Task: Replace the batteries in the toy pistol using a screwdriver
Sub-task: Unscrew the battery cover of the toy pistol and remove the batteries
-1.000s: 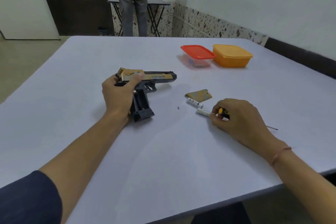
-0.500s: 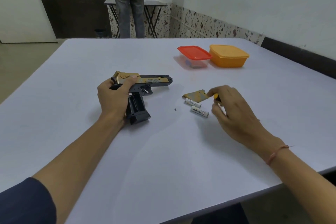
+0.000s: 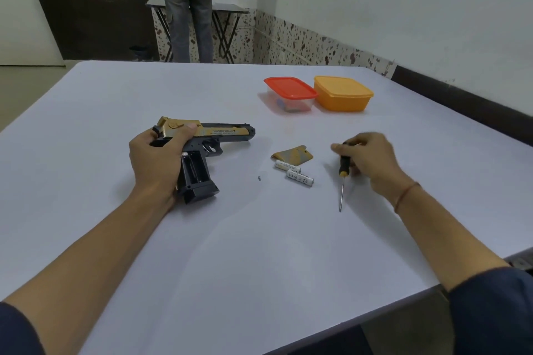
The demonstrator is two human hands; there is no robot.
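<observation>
A gold and black toy pistol (image 3: 223, 132) lies on its side on the white table (image 3: 259, 253). My left hand (image 3: 155, 155) grips its rear and handle. The battery compartment (image 3: 193, 170) in the handle is uncovered and looks empty. The gold cover (image 3: 292, 153) lies to the right, with two white batteries (image 3: 300, 178) just in front of it. A tiny screw (image 3: 259, 178) sits left of them. My right hand (image 3: 372, 158) pinches the top of the black-and-yellow screwdriver (image 3: 342, 179), whose tip rests on the table and points towards me.
A clear box with a red lid (image 3: 290, 88) and an orange box (image 3: 341, 94) stand at the far right of the table. A person (image 3: 187, 8) stands at a folding table (image 3: 230, 10) by the back wall. The table's near edge runs bottom right.
My right hand moved away from the batteries to the right and turned the screwdriver so its tip points towards me on the table. The left hand and pistol stayed put.
</observation>
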